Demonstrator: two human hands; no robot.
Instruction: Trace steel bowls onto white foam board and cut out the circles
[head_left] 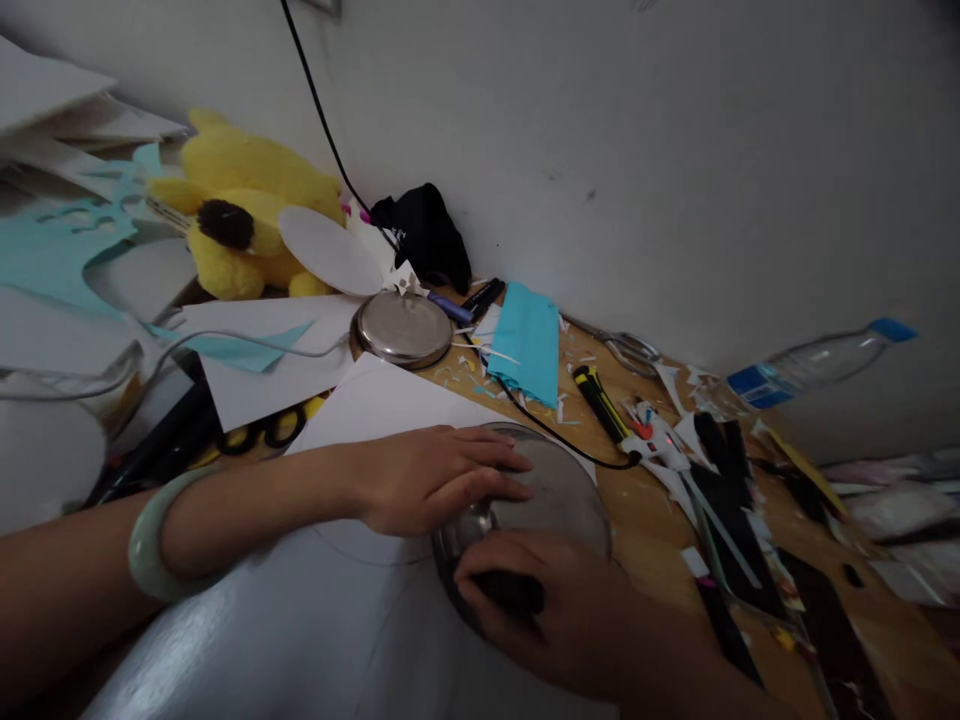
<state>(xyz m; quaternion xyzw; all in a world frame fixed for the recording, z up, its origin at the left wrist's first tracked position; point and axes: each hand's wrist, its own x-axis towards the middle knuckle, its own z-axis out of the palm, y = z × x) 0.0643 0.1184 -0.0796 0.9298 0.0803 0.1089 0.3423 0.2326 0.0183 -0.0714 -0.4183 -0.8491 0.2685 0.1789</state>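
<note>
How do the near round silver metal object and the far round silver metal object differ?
The left hand lies over the near round silver metal object; no hand touches the far round silver metal object. The near one looks larger in this view, the far one smaller. Both look round and silvery.

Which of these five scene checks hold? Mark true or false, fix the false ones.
1. The left hand lies with its fingers over a round metal disc. True.
2. The right hand is curled around a dark object. True.
3. The bangle is on the right arm. False: it is on the left.
4. The bottle has a red cap. False: the cap is blue.
5. The plush toy is black. False: it is mostly yellow.
</note>
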